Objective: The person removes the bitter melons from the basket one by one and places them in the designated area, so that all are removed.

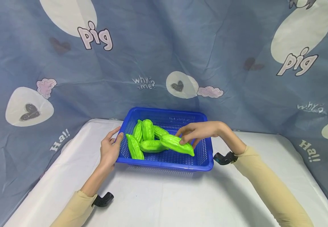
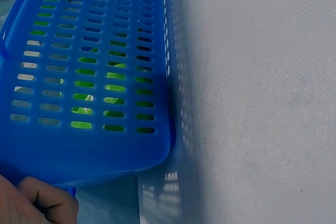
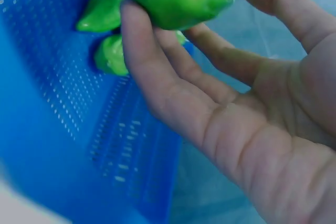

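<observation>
Right hand pinches 1 green gourd in its fingers over blue basket, near back edge of surface. Left hand grips basket's left end; steady it, pinch mid-body, avoid bumping other 5 gourds.

The basket stands on the table, before the hanging cloth. The left hand grips its left rim. The right hand extends over the right side and holds a gourd over the basket, right of centre. Five further gourds lie inside, mainly in the left half: one at near left, one crosswise to its right, three side by side behind these. In the head view the held gourd's left end overlaps the crosswise one; whether the two touch cannot be determined.
</observation>
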`<state>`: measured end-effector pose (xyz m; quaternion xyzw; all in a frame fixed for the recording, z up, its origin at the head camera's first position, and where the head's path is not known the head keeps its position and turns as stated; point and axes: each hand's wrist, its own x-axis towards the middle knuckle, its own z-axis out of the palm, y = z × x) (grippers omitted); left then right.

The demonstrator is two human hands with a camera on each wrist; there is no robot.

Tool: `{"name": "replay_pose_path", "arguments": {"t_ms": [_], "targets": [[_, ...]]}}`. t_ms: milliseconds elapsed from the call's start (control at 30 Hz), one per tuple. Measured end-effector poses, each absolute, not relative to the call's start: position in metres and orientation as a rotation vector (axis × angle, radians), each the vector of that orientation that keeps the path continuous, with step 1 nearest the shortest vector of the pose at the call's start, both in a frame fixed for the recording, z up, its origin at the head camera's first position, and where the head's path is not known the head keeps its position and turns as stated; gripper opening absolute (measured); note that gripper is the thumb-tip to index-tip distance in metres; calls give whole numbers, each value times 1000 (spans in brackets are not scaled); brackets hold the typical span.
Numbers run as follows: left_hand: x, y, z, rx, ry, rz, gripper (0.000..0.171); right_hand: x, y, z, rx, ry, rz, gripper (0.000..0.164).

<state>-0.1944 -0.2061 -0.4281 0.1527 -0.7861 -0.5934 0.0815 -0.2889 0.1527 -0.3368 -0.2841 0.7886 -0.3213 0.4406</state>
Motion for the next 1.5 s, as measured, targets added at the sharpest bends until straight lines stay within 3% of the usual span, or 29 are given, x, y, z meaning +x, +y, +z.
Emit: {"name": "replay_pose_path", "arguments": {"t_ms": [233,600,1033,1500], "targets": [[-193,-207,-427,463,-2356,-1768,48,-287,181,-338,-721,2052,-1008,55],[-194,-205,-428,465,-2347,-1755,48,-284,231,-343,-601,2106,-1284,52],[-194,-205,-427,472,-2335,-1794,49,-286,266,-359,-353,2105,-1694,60],[-193,-206,-428,462,-2357,-1771,50,-289,295,-390,-198,2044,-1699,65]]}}
